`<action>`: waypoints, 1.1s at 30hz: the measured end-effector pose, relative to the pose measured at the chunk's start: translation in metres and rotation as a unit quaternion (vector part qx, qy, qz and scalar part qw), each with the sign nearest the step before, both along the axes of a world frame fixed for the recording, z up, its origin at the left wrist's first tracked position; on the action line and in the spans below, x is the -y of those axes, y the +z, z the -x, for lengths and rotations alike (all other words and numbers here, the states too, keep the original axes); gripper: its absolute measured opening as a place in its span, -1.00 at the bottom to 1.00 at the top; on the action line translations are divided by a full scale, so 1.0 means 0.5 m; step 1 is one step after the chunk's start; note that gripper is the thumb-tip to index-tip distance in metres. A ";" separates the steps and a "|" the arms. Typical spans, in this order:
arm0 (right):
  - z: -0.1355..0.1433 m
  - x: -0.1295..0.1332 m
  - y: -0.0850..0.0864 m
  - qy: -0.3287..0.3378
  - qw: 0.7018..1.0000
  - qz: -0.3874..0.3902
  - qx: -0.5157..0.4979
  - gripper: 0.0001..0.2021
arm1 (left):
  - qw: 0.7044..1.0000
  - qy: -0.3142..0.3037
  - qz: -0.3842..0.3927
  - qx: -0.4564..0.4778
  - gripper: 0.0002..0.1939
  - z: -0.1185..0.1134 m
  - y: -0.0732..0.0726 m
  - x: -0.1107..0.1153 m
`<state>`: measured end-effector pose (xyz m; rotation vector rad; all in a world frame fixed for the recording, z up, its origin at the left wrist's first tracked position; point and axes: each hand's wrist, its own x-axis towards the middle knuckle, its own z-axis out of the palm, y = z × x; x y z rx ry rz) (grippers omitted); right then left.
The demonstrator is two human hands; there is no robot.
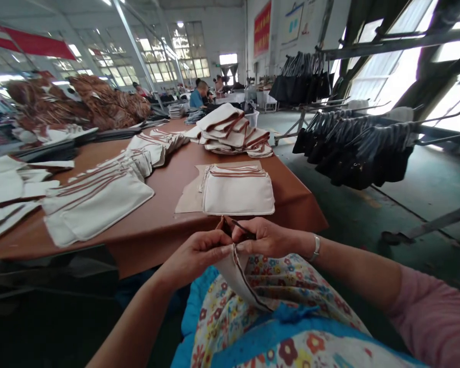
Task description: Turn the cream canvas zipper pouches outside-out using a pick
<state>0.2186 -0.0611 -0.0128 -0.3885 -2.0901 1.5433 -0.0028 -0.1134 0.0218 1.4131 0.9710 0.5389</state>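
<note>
Close together over my lap, my left hand and my right hand pinch the end of a white fabric piece with dark brown edging. The piece hangs down from my fingers onto a flowered apron. A bit of brown trim sticks up between the hands. Some dark, thin thing shows at my right fingers; I cannot tell whether it is a tool or part of the trim. Just beyond the hands, a neat stack of white pouches with brown edging lies on a cardboard sheet.
The table has a brown cover. A row of overlapping white pouches lies left; a taller pile of white pieces stands behind. Black bags hang from a rack at right. Brown bundles and a person in blue are farther back.
</note>
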 end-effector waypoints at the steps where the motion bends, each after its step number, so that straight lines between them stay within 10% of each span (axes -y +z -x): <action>1: 0.000 -0.003 -0.001 -0.009 1.000 -0.008 0.003 -0.82 | 1.000 0.007 0.007 0.004 -0.69 0.001 -0.002 -0.001; 7: -0.006 -0.016 0.015 -0.047 0.996 -0.074 0.019 -0.88 | 0.998 0.043 0.038 0.029 -0.71 -0.008 -0.023 -0.017; 14: -0.012 -0.029 0.003 -0.025 0.976 0.208 0.058 -0.74 | 0.992 0.108 0.043 0.046 -0.78 -0.023 -0.037 -0.025; 24: -0.009 -0.060 -0.001 -0.027 0.971 0.230 0.053 -0.73 | 0.980 0.176 0.051 0.074 -0.82 -0.037 -0.042 -0.026; 33: -0.003 -0.069 0.005 -0.044 0.996 -0.068 0.041 -0.85 | 0.973 0.203 0.078 0.081 -0.76 -0.036 -0.060 -0.039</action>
